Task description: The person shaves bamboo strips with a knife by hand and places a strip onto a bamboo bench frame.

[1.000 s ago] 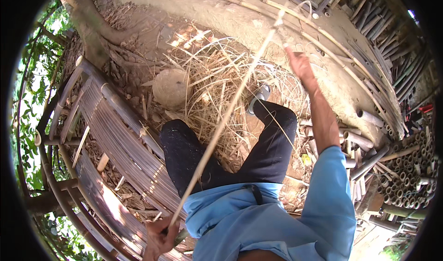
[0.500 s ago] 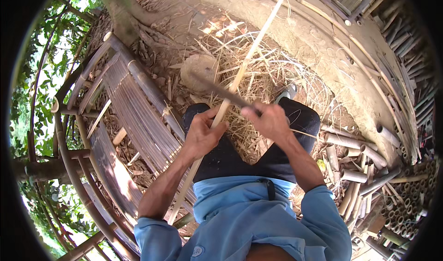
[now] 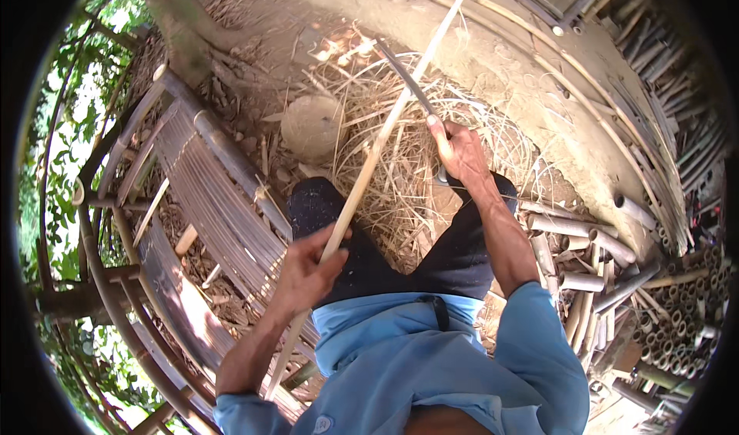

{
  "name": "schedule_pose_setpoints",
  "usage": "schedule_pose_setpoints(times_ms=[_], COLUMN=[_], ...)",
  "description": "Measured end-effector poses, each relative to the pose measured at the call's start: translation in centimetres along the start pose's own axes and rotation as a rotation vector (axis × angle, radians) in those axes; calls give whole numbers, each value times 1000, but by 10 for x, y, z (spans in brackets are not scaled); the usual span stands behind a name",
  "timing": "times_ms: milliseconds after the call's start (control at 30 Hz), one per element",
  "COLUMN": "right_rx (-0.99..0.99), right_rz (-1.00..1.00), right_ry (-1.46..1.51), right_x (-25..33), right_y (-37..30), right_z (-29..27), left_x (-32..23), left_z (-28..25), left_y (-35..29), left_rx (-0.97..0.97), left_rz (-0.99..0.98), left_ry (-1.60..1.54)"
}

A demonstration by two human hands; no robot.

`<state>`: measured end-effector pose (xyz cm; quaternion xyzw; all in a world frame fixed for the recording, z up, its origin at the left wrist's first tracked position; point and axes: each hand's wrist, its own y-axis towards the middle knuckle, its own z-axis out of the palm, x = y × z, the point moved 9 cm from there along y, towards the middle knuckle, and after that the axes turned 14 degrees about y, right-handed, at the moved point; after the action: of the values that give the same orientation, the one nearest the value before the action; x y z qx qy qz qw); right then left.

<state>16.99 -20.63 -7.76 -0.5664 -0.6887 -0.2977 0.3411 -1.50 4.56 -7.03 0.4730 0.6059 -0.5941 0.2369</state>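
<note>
A long pale bamboo strip [image 3: 372, 158] runs slantwise from beside my left forearm up to the far edge of the view. My left hand [image 3: 308, 269] grips it above my left thigh, thumb and fingers on either side. In my right hand [image 3: 462, 148] is a knife [image 3: 406, 75], its dark narrow blade pointing away and to the left. The blade crosses the strip well beyond my left hand; whether it cuts into the wood I cannot tell. A thin curl hangs near the strip's far end.
Pale shavings [image 3: 392, 181] cover the ground ahead of my knees, beside a round wooden block [image 3: 312, 127]. To the left stands a slatted bamboo bench [image 3: 223, 181]. Cut bamboo pieces [image 3: 581, 281] lie at the right, with stacked tubes [image 3: 677, 319] beyond. A tree trunk [image 3: 173, 27] rises far left.
My right hand has pushed the knife away along the strip, farther from my body. The left hand has come nearer to me and lower, still holding the strip.
</note>
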Motion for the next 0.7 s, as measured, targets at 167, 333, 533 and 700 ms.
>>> schedule_pose_setpoints(times_ms=[167,333,533,700], right_rx=[75,126,-260,-261], right_rz=[-169,-209,276,336], right_ry=[-191,-318,9,389], right_x=[26,23,-121,-114], right_y=[-15,13,79,102], right_z=[1,-13,-146,-128], left_x=[25,38,61,89], left_z=[-27,-44,-79,-116], left_y=[-35,-60,-126,-167], left_rx=[-33,-56,-43,35], left_rz=[2,-60,2,20], left_ry=[85,26,253,-82])
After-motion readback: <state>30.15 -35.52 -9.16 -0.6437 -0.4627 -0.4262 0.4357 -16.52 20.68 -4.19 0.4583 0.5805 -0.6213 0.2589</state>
